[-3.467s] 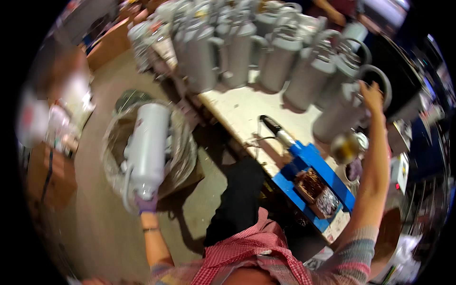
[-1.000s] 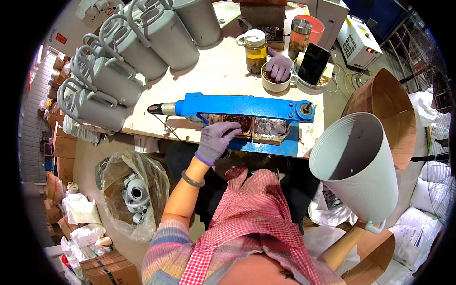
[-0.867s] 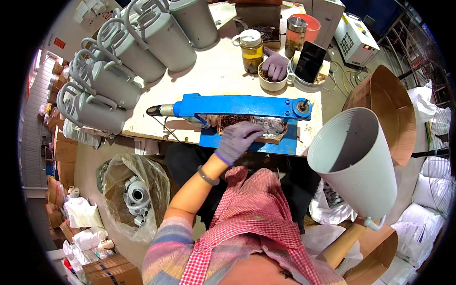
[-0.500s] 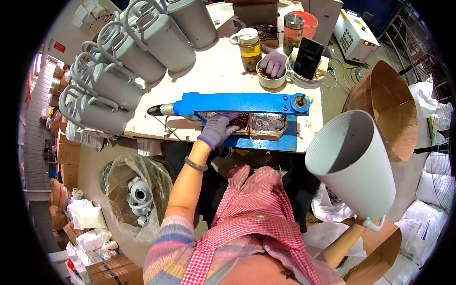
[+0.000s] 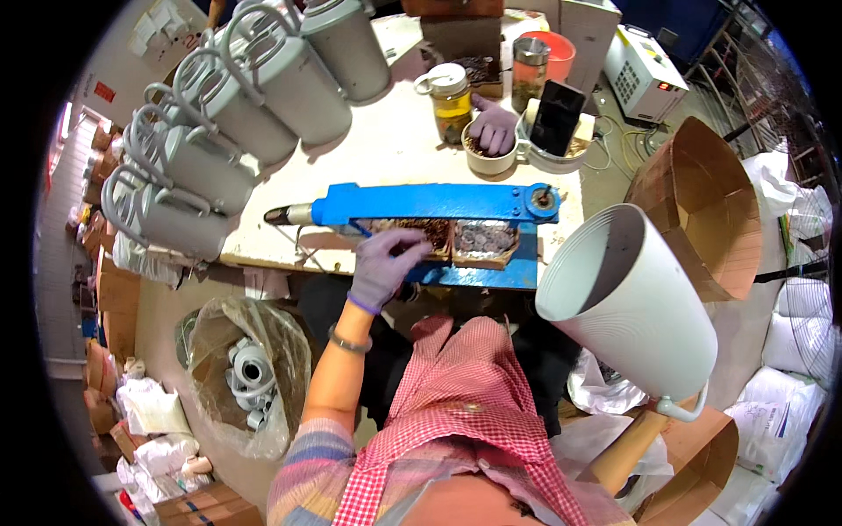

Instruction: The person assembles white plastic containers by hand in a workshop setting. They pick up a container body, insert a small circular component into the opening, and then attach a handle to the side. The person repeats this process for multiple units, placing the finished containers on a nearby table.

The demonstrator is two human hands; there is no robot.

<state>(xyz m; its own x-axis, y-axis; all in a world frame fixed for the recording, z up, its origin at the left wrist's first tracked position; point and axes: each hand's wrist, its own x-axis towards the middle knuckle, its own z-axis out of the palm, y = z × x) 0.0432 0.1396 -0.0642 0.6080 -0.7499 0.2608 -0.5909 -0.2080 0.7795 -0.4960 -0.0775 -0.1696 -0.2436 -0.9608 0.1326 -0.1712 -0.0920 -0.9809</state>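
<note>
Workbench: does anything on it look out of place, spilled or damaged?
A loose purple glove, with no arm in it, rests in a cup, while the left hand wears a similar one. That looks out of place. No spill or damage stands out.

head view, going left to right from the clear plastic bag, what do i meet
Clear plastic bag, gloved left hand, box of small grey parts, large grey container, stacked white sacks.

A lidded yellow bottle [image 5: 452,105] stands near a propped black phone [image 5: 556,120] and an orange-red tub [image 5: 560,58], a white machine [image 5: 645,77] farther right.
</note>
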